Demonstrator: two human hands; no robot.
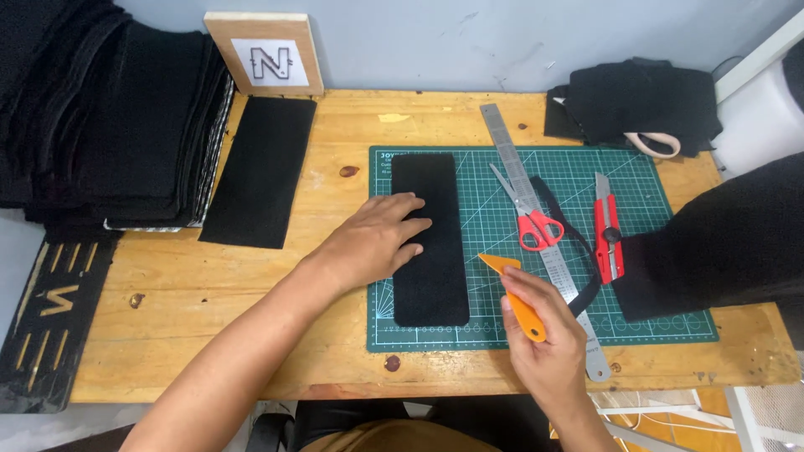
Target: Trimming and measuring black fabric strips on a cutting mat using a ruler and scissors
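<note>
Presently, left hand [377,238] spread flat on black fabric strip [430,238] lying on green cutting mat [670,322], right hand [544,343] gripping orange scraper tool [515,297] (tip just beside strip), red scissors [528,213] and steel ruler [511,155] nearby, wooden bench [209,310].

Two bare forearms, no sleeves, no watch, no rings or gloves anywhere on the left hand [377,238] or right hand [548,347]. Short trimmed nails. Down at the bottom edge, tan-brown trousers plus a bit of dark top showing
</note>
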